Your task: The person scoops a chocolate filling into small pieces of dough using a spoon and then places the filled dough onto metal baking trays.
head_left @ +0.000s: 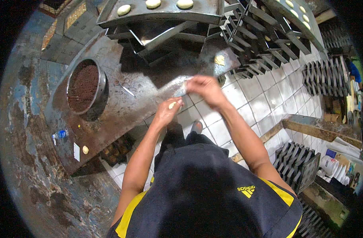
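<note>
My left hand [165, 113] is in front of my body near the table's edge, its fingers curled around a small piece of pale dough [172, 105]. Just beyond it, to the right, my right hand [207, 90] is smeared by motion. Something pale shows at its fingertips, too blurred to name. A round metal bowl [103, 85] stands on the table to the left, filled with dark brown crumbly filling [83, 88]. Between the bowl and my hands lies a thin light-coloured tool [127, 90]. A lump of yellow dough [220, 60] rests near the table's right corner.
Stacked metal trays [161, 37] stand at the far side, the top one bearing dough balls [153, 3]. More tray stacks [292, 162] stand on the tiled floor at right. Table left: a plastic bottle [59, 135], white card [76, 152] and dough ball [85, 149].
</note>
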`<state>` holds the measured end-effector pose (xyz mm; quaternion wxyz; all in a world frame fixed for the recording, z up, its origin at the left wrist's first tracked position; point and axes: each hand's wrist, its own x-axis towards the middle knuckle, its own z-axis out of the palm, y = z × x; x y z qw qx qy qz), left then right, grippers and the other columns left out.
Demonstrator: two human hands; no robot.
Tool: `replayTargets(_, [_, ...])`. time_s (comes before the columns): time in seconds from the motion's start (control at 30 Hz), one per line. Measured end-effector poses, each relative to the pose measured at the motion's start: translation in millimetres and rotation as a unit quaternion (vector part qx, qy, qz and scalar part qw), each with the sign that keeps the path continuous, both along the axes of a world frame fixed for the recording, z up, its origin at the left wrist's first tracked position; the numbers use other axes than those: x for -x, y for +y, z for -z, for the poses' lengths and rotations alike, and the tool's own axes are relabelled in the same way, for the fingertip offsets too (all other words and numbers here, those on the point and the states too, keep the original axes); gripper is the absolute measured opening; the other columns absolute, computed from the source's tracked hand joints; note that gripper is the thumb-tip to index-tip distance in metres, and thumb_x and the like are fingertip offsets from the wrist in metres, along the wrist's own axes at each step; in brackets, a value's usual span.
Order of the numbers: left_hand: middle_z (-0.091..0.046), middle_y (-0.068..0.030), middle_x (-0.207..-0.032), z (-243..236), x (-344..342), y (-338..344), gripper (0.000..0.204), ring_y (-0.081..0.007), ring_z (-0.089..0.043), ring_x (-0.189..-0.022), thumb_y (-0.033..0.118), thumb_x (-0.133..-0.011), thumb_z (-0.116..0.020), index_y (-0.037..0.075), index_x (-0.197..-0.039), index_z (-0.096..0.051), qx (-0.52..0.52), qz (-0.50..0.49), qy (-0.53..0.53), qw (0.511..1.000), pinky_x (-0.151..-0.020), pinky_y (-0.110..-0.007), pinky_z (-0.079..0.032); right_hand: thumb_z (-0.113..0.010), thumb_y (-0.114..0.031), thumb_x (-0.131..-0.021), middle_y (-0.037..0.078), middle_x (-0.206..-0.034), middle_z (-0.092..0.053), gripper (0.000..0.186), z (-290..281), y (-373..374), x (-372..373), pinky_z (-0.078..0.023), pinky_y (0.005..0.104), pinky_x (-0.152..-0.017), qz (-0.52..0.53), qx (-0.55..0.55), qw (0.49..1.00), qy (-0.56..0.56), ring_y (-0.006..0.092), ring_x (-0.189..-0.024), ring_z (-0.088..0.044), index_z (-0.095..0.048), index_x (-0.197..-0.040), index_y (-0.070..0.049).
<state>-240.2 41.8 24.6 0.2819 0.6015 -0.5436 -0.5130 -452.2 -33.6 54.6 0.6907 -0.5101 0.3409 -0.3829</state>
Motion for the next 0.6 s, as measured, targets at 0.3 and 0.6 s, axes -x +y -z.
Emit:
replayTargets(0.3, [-0.061,-0.0099,-0.142,-16,-7,-18,0.066,-0.0247,-0.051,-0.135,0.062,-0.104,-0.036,0.012,-0.143,-0.054,-0.033,-0.079,0.145,0.986,-0.113,-0.037,-0.036,-0.062,-0.017,-0.094,0.019,-0.122,-0.066,0.026,122,-126,72,-0.049,0.0492,-0.095,0.123,0.294,0.670,0.670,0.0387,-0.110,-0.063,-0.068,-0.115,-0.002])
replayTargets(0.6, [-0.070,-0.0140,-0.112,-60,35,-29,0.089,-0.0207,-0.064,-0.111,0.055,-0.095,-0.061,0.009,-0.161,-0.024,0.063,-0.030,0.041,0.997,-0.096,-0.034,-0.048,-0.074,-0.013,-0.086,0.014,-0.102,-0.074,0.046,-79,-34,10,-0.053,0.0365,-0.089,-0.135,0.132,0.955,0.229,0.0222,-0.097,-0.071,-0.059,-0.127,0.002])
